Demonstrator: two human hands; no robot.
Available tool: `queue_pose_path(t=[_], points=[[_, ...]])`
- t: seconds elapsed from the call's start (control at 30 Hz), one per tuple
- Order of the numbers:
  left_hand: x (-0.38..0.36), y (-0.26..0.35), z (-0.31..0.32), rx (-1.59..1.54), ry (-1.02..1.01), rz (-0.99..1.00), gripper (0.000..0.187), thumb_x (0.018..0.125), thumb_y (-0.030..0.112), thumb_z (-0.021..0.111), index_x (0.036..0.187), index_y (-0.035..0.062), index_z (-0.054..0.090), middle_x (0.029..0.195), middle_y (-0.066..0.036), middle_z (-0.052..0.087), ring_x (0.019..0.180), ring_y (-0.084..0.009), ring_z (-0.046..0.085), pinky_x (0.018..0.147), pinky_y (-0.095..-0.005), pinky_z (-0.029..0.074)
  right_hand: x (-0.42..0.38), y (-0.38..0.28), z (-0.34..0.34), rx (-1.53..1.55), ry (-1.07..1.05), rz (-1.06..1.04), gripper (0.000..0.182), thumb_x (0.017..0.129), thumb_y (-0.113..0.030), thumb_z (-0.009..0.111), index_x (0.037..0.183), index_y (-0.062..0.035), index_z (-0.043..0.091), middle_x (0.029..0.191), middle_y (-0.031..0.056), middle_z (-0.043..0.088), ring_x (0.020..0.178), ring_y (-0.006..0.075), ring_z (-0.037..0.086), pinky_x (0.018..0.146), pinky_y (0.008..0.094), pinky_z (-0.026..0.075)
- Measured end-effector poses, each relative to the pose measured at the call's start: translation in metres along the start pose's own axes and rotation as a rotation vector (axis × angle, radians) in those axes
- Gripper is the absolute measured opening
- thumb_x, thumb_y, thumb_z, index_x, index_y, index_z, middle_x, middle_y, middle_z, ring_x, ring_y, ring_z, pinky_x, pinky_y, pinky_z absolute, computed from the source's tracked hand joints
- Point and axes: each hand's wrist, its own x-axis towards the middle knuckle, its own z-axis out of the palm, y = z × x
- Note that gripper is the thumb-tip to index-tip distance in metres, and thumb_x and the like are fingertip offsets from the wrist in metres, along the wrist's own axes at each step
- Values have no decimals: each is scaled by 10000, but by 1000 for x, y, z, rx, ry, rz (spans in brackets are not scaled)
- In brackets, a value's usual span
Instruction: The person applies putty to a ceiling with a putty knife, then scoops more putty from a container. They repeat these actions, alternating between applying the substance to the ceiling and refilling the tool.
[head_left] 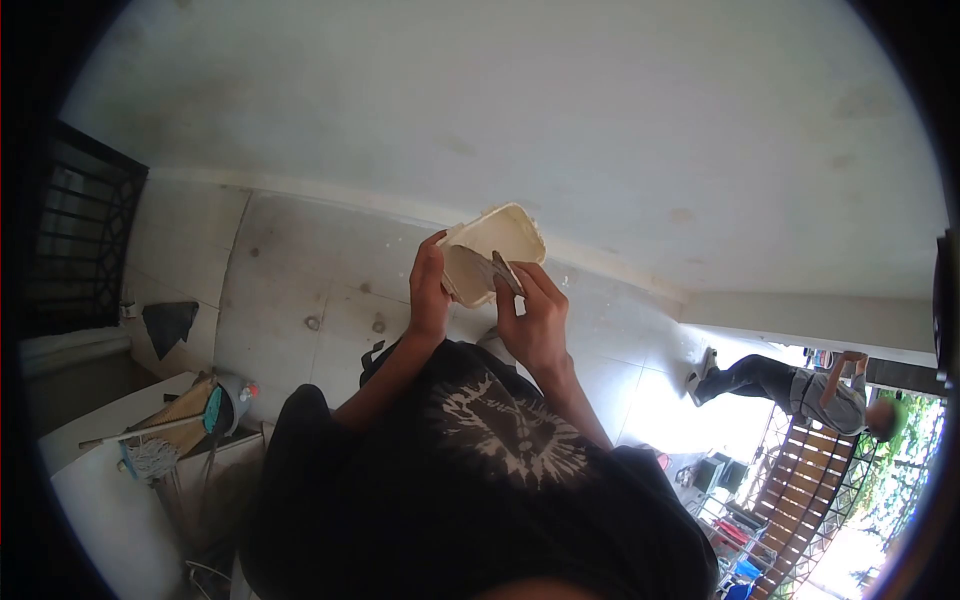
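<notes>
A shallow cream plastic tub (517, 232) with rounded corners is tilted in front of my chest. My left hand (430, 288) grips its left edge, fingers closed around the rim. My right hand (537, 315) pinches a small flat scraper (507, 270) between thumb and fingers. The scraper reaches over the tub's lower right side, and a greyish smear shows inside the tub near it. Most of the scraper's grip is hidden by my fingers.
A pale wall (640, 130) rises ahead, above a tiled floor (290, 270). At lower left stand a bucket (235, 395) and a mop (152, 458). On the right, a person (830, 395) stands by a slatted gate (800, 475); a dark grille (90, 230) is far left.
</notes>
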Motion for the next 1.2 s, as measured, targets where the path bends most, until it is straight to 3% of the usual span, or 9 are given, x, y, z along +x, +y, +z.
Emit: queue_pose_path(t=[0.1, 1.2], points=[[0, 0, 3, 12, 44, -28, 516, 1015, 438, 368, 1330, 31, 405, 1196, -106, 553, 1090, -193, 574, 879, -338, 496, 1, -10, -10, 38, 66, -6, 171, 813, 59, 621, 978, 49, 662, 939, 176, 662, 801, 306, 682, 686, 340, 534], [1, -4, 3, 5, 39, 6, 530, 1012, 451, 366, 1332, 31, 405, 1225, -111, 533, 1113, -196, 557, 913, -345, 478, 3, 6, -2, 31, 23, 18, 174, 812, 48, 629, 984, 54, 656, 931, 183, 661, 794, 318, 679, 688, 333, 531]])
